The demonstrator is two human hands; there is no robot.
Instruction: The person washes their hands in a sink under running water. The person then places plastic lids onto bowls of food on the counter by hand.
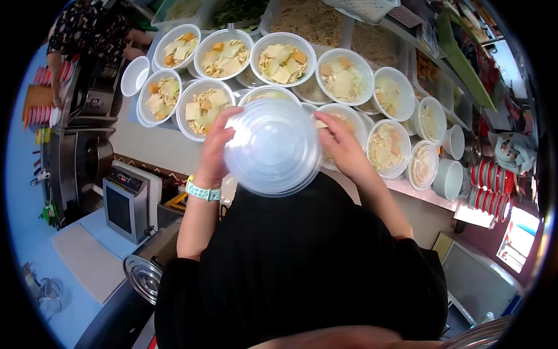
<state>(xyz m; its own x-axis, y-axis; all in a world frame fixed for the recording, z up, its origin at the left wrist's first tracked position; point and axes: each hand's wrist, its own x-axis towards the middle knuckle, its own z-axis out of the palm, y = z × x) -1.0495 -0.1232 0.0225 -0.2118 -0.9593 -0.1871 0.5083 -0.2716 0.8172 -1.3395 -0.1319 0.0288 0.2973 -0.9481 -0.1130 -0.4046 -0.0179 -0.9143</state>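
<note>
Both hands, left (216,150) and right (342,146), curl around the rim of 1 clear plastic lid (273,146) (thin, light, flexible, probably slippery) held above filled bowls (224,53) on the worktop (145,145); edge grips suit it best.

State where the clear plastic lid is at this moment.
In the head view, the clear plastic lid sits centre frame, held between the left hand and right hand, above the filled bowls on the counter.

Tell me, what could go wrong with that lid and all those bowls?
The lid is held only at its edges by the left hand and right hand, so it might slip. It hides the bowl beneath, so it could land crooked. The bowls touch, so a bump might spill food.
</note>
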